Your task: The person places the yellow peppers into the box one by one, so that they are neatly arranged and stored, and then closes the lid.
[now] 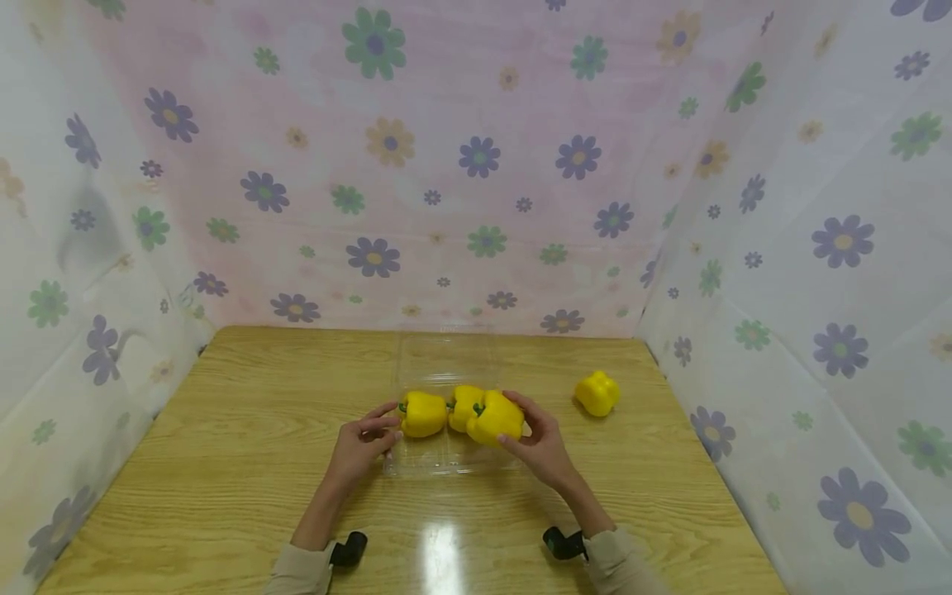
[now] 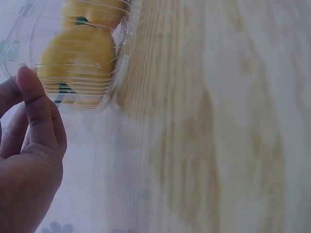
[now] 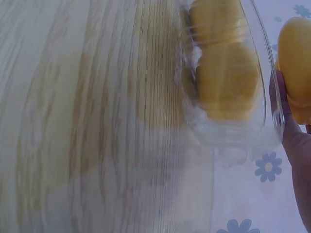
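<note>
A clear plastic clamshell container lies with its lid laid back toward the wall. Two yellow bell peppers are inside it, one at the left and one in the middle, green stems facing left. My left hand pinches the container's left rim between thumb and fingers, as the left wrist view shows. Above the container's right side, my right hand grips another yellow bell pepper. That pepper is above the rim in the right wrist view and partly hides the middle one.
One more yellow bell pepper rests on the wooden table, right of the container. Flower-patterned sheets enclose the table at the back and both sides. Black wrist cameras sit at both cuffs.
</note>
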`<state>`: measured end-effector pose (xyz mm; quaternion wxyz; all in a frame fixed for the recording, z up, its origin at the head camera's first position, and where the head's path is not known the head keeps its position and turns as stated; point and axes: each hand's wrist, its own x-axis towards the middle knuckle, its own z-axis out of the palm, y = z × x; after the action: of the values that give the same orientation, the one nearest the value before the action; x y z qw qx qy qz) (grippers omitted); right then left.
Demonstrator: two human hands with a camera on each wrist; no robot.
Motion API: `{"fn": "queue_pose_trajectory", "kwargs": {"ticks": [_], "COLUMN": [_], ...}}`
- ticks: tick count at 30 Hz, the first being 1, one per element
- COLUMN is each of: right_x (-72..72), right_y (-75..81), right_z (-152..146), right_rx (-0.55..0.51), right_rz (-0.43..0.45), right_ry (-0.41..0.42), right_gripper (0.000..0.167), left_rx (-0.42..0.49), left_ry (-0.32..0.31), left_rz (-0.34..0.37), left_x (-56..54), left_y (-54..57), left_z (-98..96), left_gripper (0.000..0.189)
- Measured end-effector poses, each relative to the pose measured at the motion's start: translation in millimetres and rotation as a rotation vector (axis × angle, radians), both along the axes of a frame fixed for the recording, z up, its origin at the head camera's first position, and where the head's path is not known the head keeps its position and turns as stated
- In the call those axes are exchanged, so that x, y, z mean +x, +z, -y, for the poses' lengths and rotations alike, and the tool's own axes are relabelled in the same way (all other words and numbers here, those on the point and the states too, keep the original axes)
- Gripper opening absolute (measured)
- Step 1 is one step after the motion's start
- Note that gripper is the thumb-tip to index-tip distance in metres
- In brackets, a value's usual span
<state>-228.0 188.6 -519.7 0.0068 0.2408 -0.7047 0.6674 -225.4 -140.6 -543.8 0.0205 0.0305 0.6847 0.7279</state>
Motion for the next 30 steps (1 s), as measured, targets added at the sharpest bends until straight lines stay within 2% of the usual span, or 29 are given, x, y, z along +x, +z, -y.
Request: {"fn": "queue_pose_trajectory", "kwargs": {"ticks": [13,24,30], "right_x": [3.2,-0.9,-3.7], "right_y": [-0.4,-0.2,-0.4], "right_z": [33.5,52.8,63.9], "right_rx": [0.066,0.084,0.147], "right_rz": [0.036,0.049,0.067], "right_ry": [0.074,0.165,0.189], "right_gripper": [0.061,0.061,0.060], "left_rx": [0.037,-0.023,-0.031], "left_ry": [-0.031,-0.084,-0.102], "left_rz": [0.003,-0.028,-0.045], "left_x": [1.5,-0.1,-0.5], "left_y": [0.1,-1.1,-1.9], "left_z": [2.5,6.2,7.2], "left_gripper": [0.030,0.035,0.036]}}
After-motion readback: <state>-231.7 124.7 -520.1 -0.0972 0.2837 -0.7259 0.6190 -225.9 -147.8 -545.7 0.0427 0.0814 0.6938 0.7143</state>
